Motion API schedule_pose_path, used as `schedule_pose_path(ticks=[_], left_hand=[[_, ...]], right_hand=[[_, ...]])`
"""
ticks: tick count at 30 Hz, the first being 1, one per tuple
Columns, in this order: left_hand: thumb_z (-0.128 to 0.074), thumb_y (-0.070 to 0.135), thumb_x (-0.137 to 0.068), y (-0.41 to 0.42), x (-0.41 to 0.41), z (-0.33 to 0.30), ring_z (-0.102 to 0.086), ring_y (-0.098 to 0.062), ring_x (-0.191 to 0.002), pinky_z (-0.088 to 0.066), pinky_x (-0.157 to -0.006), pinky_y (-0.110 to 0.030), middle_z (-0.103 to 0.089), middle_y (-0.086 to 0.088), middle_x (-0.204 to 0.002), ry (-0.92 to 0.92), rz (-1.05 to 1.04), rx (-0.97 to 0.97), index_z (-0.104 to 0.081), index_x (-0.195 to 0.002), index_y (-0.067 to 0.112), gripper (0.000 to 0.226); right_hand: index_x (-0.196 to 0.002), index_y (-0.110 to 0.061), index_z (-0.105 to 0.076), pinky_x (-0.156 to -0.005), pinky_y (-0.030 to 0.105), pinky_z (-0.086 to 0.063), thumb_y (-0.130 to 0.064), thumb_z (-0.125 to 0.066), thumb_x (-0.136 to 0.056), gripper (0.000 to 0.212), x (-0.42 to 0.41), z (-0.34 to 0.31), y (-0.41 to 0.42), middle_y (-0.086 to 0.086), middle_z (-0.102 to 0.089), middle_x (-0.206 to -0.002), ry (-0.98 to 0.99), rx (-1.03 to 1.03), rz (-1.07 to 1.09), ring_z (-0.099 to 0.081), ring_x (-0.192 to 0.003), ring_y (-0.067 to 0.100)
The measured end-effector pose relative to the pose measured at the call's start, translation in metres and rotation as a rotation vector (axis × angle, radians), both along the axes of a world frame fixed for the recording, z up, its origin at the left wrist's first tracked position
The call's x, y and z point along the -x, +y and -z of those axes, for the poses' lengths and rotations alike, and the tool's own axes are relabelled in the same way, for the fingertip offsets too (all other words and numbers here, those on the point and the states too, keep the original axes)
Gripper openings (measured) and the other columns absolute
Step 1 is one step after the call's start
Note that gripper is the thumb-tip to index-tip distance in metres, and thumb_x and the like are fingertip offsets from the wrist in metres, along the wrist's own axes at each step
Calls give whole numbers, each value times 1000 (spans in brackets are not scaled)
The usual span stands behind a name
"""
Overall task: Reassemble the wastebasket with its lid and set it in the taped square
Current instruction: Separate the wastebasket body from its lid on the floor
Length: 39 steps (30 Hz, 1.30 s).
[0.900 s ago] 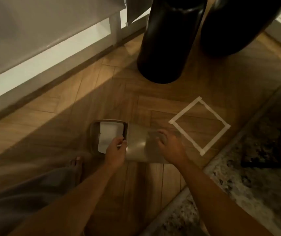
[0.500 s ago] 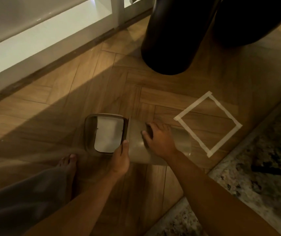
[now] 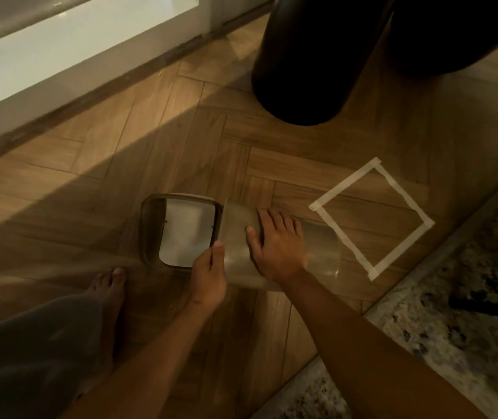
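The wastebasket (image 3: 317, 252) lay on its side on the wood floor (image 3: 120, 152), just left of the taped square (image 3: 371, 217). The right hand (image 3: 278, 243) lay flat, fingers spread, on its body; the left hand (image 3: 208, 275) gripped the swing lid (image 3: 181, 231) at the mouth.

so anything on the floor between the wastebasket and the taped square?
Nothing visible. The wastebasket lies on its side with its lid at the left end; the right hand rests on its body, the left hand at the lid. Only bare wood floor separates it from the taped square just to its right.
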<state>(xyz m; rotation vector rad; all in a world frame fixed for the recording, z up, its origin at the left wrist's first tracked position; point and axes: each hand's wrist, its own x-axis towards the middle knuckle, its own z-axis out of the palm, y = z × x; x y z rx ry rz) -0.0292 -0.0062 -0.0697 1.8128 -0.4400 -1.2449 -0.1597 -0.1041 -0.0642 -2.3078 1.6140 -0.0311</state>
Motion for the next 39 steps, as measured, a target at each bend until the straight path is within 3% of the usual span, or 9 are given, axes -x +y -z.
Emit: schedule_pose_path(ticks=[6,9,15,21,26,28,31,35,39], left_hand=[[-39,36,-110,-4,-4,-15,-72,-14,-96,-58,-82,-30,-75,-1,-104,-14,77,-3,-71,-112,17,37],[-40,39,-109,-4,-4,-28,-72,-14,-93,-58,-76,-27,-74,1,-100,-24,104,2,-70,-103,28,33],[-41,40,-109,-5,6,-54,-70,-32,-91,-56,-83,-53,-73,-13,-95,-77,196,45,-71,-99,10,44],[-42,41,-108,-3,24,-74,-68,-14,-81,-53,-69,-38,-71,-3,-87,-177,346,111,-70,-95,12,43],[-43,42,-107,-1,44,-87,-58,2,-66,-40,-56,-14,-63,9,-75,-231,490,155,-63,-82,28,35],[-44,41,-108,1,51,-90,-58,3,-67,-38,-56,-14,-62,11,-75,-255,529,173,-61,-81,32,33],[-45,41,-107,2,60,-98,-59,3,-70,-41,-60,-18,-64,9,-79,-280,589,191,-63,-85,32,31],[-43,48,-105,4,67,-99,-60,0,-76,-44,-67,-25,-66,12,-86,-282,647,195,-64,-90,36,28],[-34,62,-102,4,61,-100,-66,4,-89,-54,-78,-27,-71,12,-98,-177,584,180,-67,-96,41,39]], right_hand=[[-155,-17,-52,-117,54,-35,-58,-27,-105,69,3,-6,-6,10,-56,-154,16,-75,-33,-50,-142,33],[-158,-17,-47,-120,53,-31,-56,-28,-109,66,7,-13,-7,11,-51,-159,24,-117,-56,-45,-145,34],[-161,-19,-40,-122,51,-28,-58,-18,-108,69,24,-37,0,10,-49,-160,28,-176,-8,-45,-145,35],[-159,-21,-42,-121,53,-31,-53,-27,-112,58,50,-72,9,6,-52,-158,-39,-223,56,-47,-145,30],[-127,-21,-64,-92,42,-51,-51,-36,-112,44,65,-99,16,1,-71,-115,-348,-258,233,-66,-107,22],[-124,-25,-65,-83,34,-49,-58,-35,-110,47,67,-109,18,-7,-69,-111,-463,-300,309,-64,-101,14],[-141,-32,-59,-77,19,-41,-69,-37,-105,56,72,-123,19,-16,-61,-117,-551,-362,375,-59,-110,8],[-146,-33,-57,-86,25,-47,-64,-44,-105,53,82,-125,19,-6,-68,-133,-550,-384,365,-63,-122,15],[-143,-33,-58,-77,17,-45,-60,-43,-108,47,84,-124,26,-5,-70,-128,-554,-358,348,-64,-112,11]])
